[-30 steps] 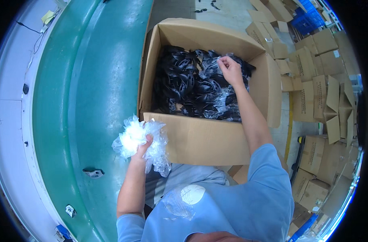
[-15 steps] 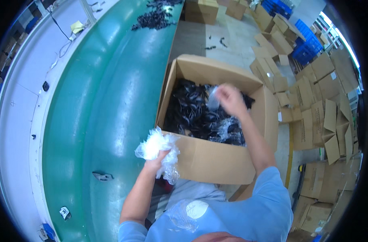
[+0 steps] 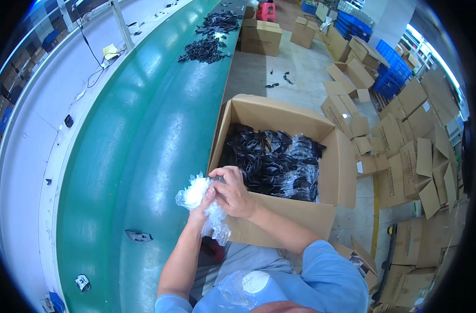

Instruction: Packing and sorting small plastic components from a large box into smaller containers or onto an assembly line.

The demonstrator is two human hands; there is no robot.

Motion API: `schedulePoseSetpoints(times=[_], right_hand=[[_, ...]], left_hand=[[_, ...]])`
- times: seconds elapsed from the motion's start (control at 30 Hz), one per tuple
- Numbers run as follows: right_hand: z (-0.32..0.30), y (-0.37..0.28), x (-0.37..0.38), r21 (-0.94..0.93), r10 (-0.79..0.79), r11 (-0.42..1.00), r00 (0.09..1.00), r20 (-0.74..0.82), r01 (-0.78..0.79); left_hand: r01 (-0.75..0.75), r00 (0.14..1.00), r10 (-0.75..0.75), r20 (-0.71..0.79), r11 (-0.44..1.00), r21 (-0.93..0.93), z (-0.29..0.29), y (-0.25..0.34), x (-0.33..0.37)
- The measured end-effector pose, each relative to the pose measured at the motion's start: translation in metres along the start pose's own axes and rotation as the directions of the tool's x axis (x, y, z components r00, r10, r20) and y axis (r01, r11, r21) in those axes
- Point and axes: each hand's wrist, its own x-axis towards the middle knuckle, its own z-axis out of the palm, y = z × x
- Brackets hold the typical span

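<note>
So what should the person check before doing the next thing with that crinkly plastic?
1. Both hands on the plastic: ok. The left hand and right hand meet on the bunch of clear plastic bags.
2. Bunch held firmly: cannot tell, the fingers are hidden.
3. Something black inside the bunch: cannot tell.
4. Cardboard box open and close by: ok.
5. Black bagged parts left in the box: ok, plenty.
6. Green belt bare beside the hands: ok, one small dark clip lies nearer the person.
</note>
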Motion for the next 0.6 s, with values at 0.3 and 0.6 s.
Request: schedulePoseSetpoints(times=[0.3, 0.6], right_hand=[[-0.079, 0.163, 0.002, 0.457, 0.582, 0.712, 0.812, 0.040, -0.533], [-0.109, 0.315, -0.081, -0.390, 0.685, 0.606, 0.704, -0.187, -0.693]], left_hand=[[0.298, 0.946, -0.320, -0.048, 0.921, -0.252, -0.018, 0.005, -0.001], [0.230, 0.961, -0.214, -0.173, 0.970, 0.078, -0.045, -0.027, -0.023]])
